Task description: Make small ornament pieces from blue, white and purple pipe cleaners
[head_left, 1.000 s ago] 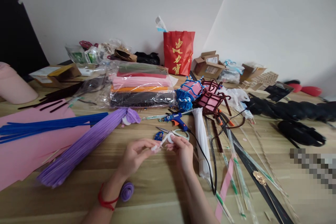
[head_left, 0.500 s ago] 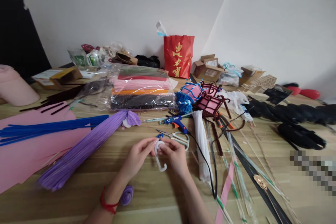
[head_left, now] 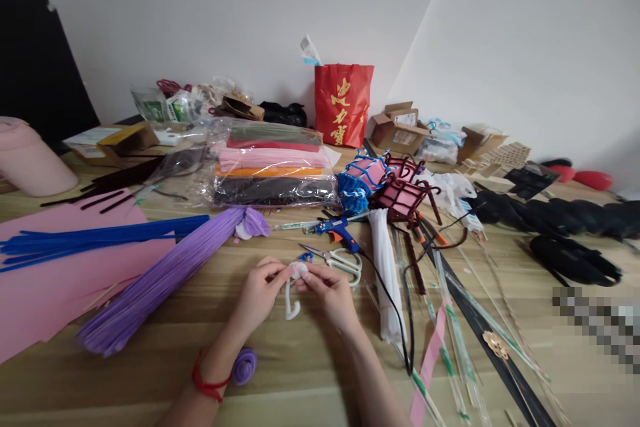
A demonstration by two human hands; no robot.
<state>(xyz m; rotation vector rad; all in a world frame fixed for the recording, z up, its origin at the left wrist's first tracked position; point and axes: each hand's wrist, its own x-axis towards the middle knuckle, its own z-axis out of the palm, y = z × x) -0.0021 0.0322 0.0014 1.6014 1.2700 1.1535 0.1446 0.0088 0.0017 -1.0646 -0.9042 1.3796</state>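
Between the fingertips of both hands is a white pipe cleaner [head_left: 289,303], coiled at the top, its hooked tail hanging below. My left hand [head_left: 265,287] pinches the coil from the left, and a red cord circles that wrist. From the other side my right hand [head_left: 327,290] grips the coil with thumb and fingers. Just beyond the hands lie scissors [head_left: 345,265] with pale handles and a small blue twisted piece [head_left: 306,256]. A purple coiled rosette [head_left: 245,366] rests beside my left wrist.
A purple pipe cleaner bundle [head_left: 165,283] and blue ones [head_left: 105,240] lie left, partly over pink sheets [head_left: 30,313]. A blue glue gun [head_left: 335,230], its cord trailing right, sits near a white bundle [head_left: 387,280]. Behind are small lanterns [head_left: 400,197] and a red bag [head_left: 344,107].
The white coil has turned in my fingers, and its hooked tail has swung left and slightly up. Both hands keep hold of it. The whole view has shifted slightly.
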